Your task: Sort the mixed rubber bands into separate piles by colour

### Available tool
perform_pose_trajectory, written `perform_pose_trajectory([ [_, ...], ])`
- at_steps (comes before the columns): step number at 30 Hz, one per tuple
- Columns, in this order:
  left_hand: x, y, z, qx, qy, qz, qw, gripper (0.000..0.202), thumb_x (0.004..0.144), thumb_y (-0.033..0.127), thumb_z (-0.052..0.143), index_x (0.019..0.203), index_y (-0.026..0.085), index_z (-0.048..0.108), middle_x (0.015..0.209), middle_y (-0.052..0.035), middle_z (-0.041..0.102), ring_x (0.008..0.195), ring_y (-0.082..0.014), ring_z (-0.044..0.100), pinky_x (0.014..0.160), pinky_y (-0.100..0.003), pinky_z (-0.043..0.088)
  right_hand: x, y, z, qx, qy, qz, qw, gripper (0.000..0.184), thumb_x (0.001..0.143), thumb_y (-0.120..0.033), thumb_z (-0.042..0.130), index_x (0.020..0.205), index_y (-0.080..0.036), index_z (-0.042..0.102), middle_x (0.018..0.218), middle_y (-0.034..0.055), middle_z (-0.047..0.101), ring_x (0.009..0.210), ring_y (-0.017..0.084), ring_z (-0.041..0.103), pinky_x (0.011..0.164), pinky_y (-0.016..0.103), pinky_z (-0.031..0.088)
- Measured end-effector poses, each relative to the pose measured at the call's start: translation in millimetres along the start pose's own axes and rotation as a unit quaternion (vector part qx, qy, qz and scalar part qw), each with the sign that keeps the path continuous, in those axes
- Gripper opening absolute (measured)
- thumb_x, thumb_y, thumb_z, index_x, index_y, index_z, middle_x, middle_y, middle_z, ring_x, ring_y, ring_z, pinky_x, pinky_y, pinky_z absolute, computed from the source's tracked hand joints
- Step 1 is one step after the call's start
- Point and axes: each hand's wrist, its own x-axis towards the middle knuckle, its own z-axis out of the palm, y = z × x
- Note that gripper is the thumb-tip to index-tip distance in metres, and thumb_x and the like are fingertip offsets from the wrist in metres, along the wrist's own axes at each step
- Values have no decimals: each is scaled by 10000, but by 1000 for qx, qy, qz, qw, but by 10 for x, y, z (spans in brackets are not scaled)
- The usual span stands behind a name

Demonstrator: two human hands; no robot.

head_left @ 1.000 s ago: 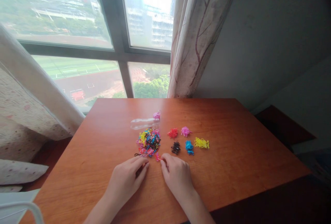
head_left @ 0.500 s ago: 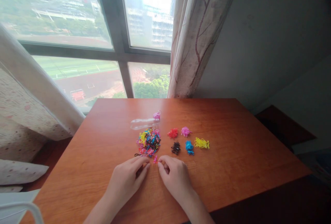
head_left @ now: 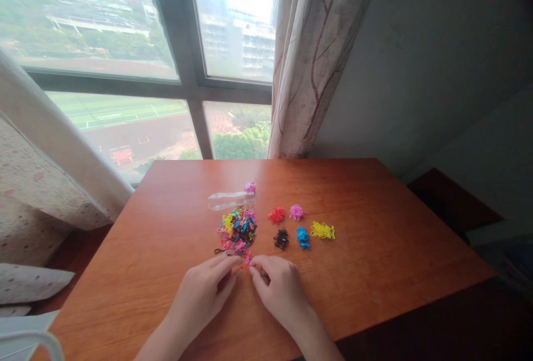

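A mixed heap of small coloured rubber bands (head_left: 238, 230) lies mid-table. To its right sit separate little piles: red (head_left: 276, 215), pink (head_left: 297, 212), black (head_left: 281, 238), blue (head_left: 303, 236) and yellow (head_left: 322, 231). My left hand (head_left: 206, 291) and my right hand (head_left: 278, 290) rest on the wooden table (head_left: 375, 272) just in front of the heap, fingertips meeting. Between them they pinch a small red band (head_left: 246, 266). A loose pink band (head_left: 249, 256) lies just beyond the fingers.
A clear plastic bag with a pink top (head_left: 231, 198) lies behind the heap. The window and a patterned curtain (head_left: 310, 55) stand beyond the table's far edge. A cushion (head_left: 29, 283) is at the left, a dark wooden ledge (head_left: 453, 205) at the right.
My right hand has slid left towards the left hand until the fingertips meet over a small red band. The view has shifted slightly.
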Motion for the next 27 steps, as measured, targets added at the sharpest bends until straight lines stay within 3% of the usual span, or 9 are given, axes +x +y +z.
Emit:
perform_pose_trajectory([
  [5, 11, 23, -22, -12, -5, -1, 1000, 216, 929, 217, 466, 965, 246, 677, 935, -27, 739, 795, -148, 696, 714, -210, 524, -6, -5, 1, 1, 1, -13, 1000, 127, 892, -190, 552, 885, -246, 666, 737, -34, 678, 682, 129, 616, 634, 222, 344],
  [11, 156, 59, -105, 10, 34, -32, 999, 209, 932, 295, 488, 953, 232, 686, 737, 3, 699, 570, -108, 602, 567, -192, 451, 27, 3, 36, -30, 47, 32, 998, 155, 905, -188, 540, 969, -245, 670, 742, -25, 691, 665, 135, 636, 631, 217, 361],
  [15, 529, 180, -206, 59, 31, -19, 998, 223, 929, 329, 488, 915, 236, 690, 773, -7, 715, 636, -125, 629, 583, -200, 425, 58, -36, 35, -69, 29, 43, 996, 136, 889, -186, 579, 972, -254, 663, 744, -22, 698, 673, 149, 646, 592, 221, 336],
  [18, 893, 304, -228, 93, -24, -10, 995, 225, 920, 269, 470, 877, 234, 688, 793, -18, 721, 717, -151, 653, 608, -211, 419, 71, -63, 20, -74, 10, 41, 996, 138, 897, -157, 564, 915, -261, 653, 773, -29, 704, 695, 144, 650, 589, 222, 324],
  [23, 1389, 414, -106, 104, -59, 4, 993, 211, 896, 232, 495, 846, 223, 700, 770, -35, 720, 712, -173, 660, 617, -235, 409, 78, -53, 21, -76, 6, 36, 996, 171, 883, -116, 550, 865, -255, 648, 765, -33, 702, 698, 138, 649, 594, 218, 319],
  [27, 1587, 406, -7, 120, -77, -10, 990, 183, 870, 237, 529, 863, 214, 711, 751, -56, 726, 694, -198, 673, 629, -259, 430, 79, -32, 43, -80, 13, 32, 996, 170, 878, -118, 548, 859, -252, 651, 756, -35, 702, 690, 135, 652, 587, 219, 317],
])
